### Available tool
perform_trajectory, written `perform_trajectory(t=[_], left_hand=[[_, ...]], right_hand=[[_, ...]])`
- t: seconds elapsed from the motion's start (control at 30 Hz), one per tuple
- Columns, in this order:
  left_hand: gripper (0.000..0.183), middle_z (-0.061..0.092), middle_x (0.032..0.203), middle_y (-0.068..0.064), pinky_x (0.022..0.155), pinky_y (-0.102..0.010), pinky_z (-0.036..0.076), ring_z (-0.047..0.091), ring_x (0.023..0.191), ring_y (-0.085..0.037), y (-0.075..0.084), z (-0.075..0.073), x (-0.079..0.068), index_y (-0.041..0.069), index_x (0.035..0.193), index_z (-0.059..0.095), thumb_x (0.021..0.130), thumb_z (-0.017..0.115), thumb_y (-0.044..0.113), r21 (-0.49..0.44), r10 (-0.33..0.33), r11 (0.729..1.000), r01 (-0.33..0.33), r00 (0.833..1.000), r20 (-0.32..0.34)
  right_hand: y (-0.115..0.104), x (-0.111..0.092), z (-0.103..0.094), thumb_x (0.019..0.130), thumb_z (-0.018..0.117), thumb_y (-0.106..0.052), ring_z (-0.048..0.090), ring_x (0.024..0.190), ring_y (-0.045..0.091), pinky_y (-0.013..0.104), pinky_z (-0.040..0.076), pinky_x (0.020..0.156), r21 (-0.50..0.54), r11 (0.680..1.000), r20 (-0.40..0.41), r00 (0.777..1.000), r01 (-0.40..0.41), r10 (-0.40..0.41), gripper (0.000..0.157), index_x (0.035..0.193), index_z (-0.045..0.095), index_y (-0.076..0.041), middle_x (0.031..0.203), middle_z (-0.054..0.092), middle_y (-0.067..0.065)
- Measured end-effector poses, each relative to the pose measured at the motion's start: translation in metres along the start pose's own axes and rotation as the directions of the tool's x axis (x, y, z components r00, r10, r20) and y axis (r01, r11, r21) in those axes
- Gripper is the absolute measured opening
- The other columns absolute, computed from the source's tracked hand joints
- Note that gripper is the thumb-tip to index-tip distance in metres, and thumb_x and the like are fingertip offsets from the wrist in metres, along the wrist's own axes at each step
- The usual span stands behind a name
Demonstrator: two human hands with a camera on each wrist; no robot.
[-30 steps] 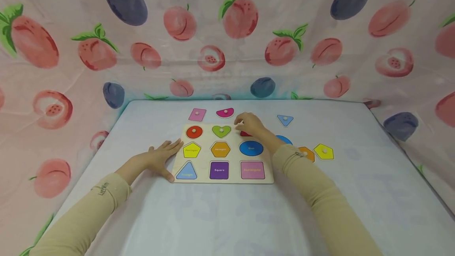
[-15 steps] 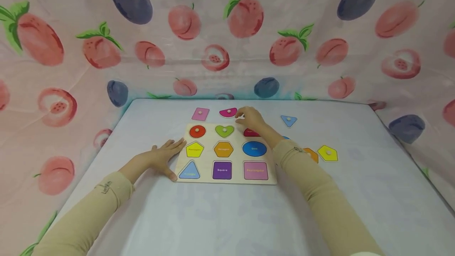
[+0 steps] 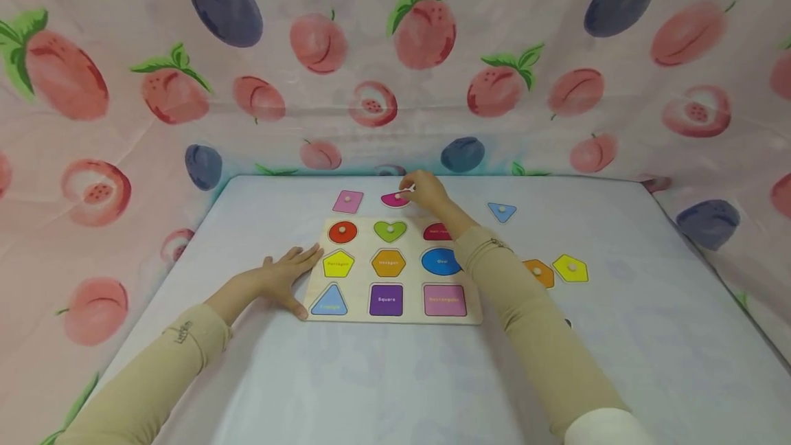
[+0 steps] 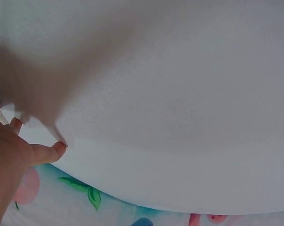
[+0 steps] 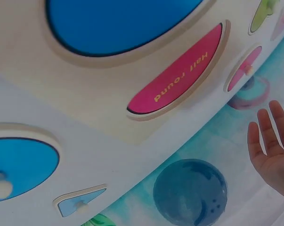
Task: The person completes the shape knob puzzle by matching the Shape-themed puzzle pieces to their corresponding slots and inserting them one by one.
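Magenta half-round pc (image 3: pixel 389 200) lies flat on the table (image 3: pixel 395 376), just beyond the board's far edge, to the R of the pink pc (image 3: pixel 348 202). Step in hand, prob.: getting hold of it. To do it well: thumb + index low on the knob (image 5: pixel 249 69), not on the rim; lift straight up, no tilt. Its curve faces the near side, while the "Half round" slot (image 5: pixel 177 77) curves to the far side, so approx. half a turn would be needed to match. Keep the board (image 3: pixel 413 294) steady meanwhile.

R hand (image 3: pixel 426 191): at the pc's R end, fingers apart & loosely bent, not clamped on anything; the wrist view shows the knob uncovered. Can't tell if a fingertip touches the pc. L hand (image 3: pixel 281 277): spread wide, gripping nothing, thumb and fingertips at the board's L edge.
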State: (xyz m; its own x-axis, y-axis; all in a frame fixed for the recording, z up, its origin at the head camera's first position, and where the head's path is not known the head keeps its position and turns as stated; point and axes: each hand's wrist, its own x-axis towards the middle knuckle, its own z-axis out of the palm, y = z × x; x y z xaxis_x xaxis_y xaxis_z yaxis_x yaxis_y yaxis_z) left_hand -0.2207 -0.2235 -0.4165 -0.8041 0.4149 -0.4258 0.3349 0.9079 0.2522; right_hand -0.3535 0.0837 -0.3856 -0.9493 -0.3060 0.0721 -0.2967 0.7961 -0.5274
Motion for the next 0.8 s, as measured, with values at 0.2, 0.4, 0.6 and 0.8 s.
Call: perform_trajectory(t=[0.2, 0.4, 0.6, 0.8], left_hand=[[0.126, 0.003, 0.161, -0.007, 0.102, -0.078, 0.006, 0.003, 0.145, -0.041, -0.001, 0.0, 0.001, 0.018, 0.153, 0.007, 0.059, 0.082, 0.054, 0.004, 0.007, 1.0, -0.007, 1.0, -0.005], [0.128, 0.002, 0.161, -0.007, 0.1, -0.079, 0.007, 0.004, 0.144, -0.042, -0.005, 0.001, 0.001, 0.016, 0.153, 0.007, 0.058, 0.082, 0.056, 0.015, 0.017, 1.0, -0.017, 1.0, -0.002], [0.126, 0.003, 0.161, -0.007, 0.102, -0.078, 0.007, 0.004, 0.144, -0.041, -0.003, 0.0, 0.002, 0.017, 0.153, 0.007, 0.059, 0.082, 0.055, 0.017, 0.003, 1.0, -0.002, 1.0, -0.003], [0.126, 0.002, 0.161, -0.007, 0.102, -0.077, 0.007, 0.003, 0.145, -0.041, -0.003, 0.001, 0.002, 0.019, 0.153, 0.007, 0.058, 0.082, 0.055, 0.017, -0.017, 1.0, 0.017, 1.0, 0.009]], right_hand=[[0.004, 0.009, 0.002, 0.089, 0.065, -0.015, 0.056, 0.108, 0.03, 0.038, 0.047, 0.098, 0.028, 0.999, 0.014, 1.0, -0.022, 0.021, 0.025, 0.11, 0.066, -0.002, 0.114, 0.063, 0.015], [0.008, 0.015, 0.008, 0.089, 0.066, -0.017, 0.056, 0.109, 0.03, 0.038, 0.047, 0.098, 0.054, 0.998, 0.053, 0.998, -0.042, 0.039, 0.026, 0.11, 0.068, -0.002, 0.115, 0.064, 0.014], [0.013, 0.02, 0.014, 0.09, 0.064, -0.017, 0.055, 0.113, 0.03, 0.04, 0.045, 0.101, -0.035, 0.998, 0.029, 0.998, -0.048, 0.049, 0.025, 0.111, 0.068, -0.003, 0.119, 0.062, 0.016], [0.018, 0.026, 0.021, 0.089, 0.065, -0.015, 0.054, 0.112, 0.032, 0.041, 0.045, 0.1, -0.029, 0.999, 0.027, 0.999, -0.025, 0.025, 0.024, 0.109, 0.068, -0.001, 0.118, 0.062, 0.018]])
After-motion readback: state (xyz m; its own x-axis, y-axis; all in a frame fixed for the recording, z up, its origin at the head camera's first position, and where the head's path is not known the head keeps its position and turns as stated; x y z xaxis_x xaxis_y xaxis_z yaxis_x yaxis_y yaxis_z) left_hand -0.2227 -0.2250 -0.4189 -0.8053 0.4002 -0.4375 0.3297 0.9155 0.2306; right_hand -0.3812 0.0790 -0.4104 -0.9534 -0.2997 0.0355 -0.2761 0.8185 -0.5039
